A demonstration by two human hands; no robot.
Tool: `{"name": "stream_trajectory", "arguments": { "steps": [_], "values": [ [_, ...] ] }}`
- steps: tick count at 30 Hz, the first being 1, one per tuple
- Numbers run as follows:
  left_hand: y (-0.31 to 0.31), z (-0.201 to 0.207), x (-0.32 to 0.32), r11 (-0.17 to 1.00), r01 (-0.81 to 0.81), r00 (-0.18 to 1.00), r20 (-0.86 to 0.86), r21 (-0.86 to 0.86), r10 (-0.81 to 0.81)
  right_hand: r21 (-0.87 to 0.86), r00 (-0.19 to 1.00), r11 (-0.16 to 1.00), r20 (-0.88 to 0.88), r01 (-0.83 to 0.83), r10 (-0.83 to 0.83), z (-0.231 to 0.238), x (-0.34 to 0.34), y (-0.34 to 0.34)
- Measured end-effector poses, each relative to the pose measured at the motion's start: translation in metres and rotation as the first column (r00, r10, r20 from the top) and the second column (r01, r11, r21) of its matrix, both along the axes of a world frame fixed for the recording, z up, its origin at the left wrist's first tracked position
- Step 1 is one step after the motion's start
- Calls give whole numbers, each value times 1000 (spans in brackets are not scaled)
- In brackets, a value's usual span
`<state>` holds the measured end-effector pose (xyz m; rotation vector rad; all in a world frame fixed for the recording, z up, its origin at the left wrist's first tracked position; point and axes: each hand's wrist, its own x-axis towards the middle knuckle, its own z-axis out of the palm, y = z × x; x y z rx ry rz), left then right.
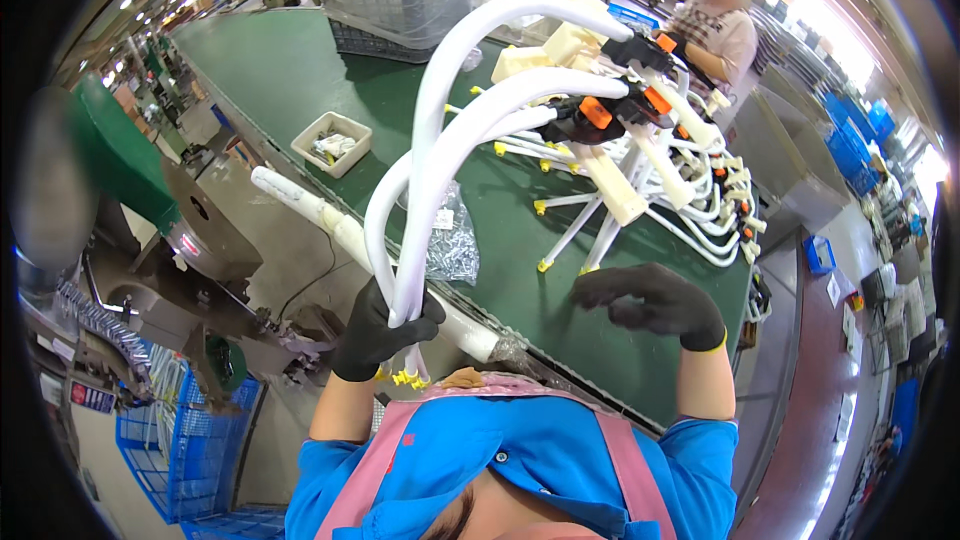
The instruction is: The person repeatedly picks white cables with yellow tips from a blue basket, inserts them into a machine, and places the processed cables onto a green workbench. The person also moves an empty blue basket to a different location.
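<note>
Head view: the black-gloved left hand (pixel 388 332) wraps its fingers around long, curved white tubes (pixel 480 112) arching over the flat green table (pixel 280 70). The black-gloved right hand (pixel 655 302) hovers, fingers bent, close together.

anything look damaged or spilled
The long white bar along the green table looks worn, with brownish, scuffed patches. Nothing looks spilled: small metal parts sit inside a clear plastic bag and a cream rectangular tray. The bent white tubes in the black-gloved left hand show no obvious damage.
</note>
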<state>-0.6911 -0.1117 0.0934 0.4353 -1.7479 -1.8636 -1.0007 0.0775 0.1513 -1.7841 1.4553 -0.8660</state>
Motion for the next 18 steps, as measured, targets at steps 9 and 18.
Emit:
{"name": "stream_trajectory", "arguments": {
  "steps": [9,18],
  "values": [
    [49,24,-31,906,240,957,244,-349,-159,-93,523,864,826,496,-211,84,42,48],
    [93,13,-105,429,785,559,212,-447,-801,149,188,742,918,654,-349,79,32,178]
  ]
}}
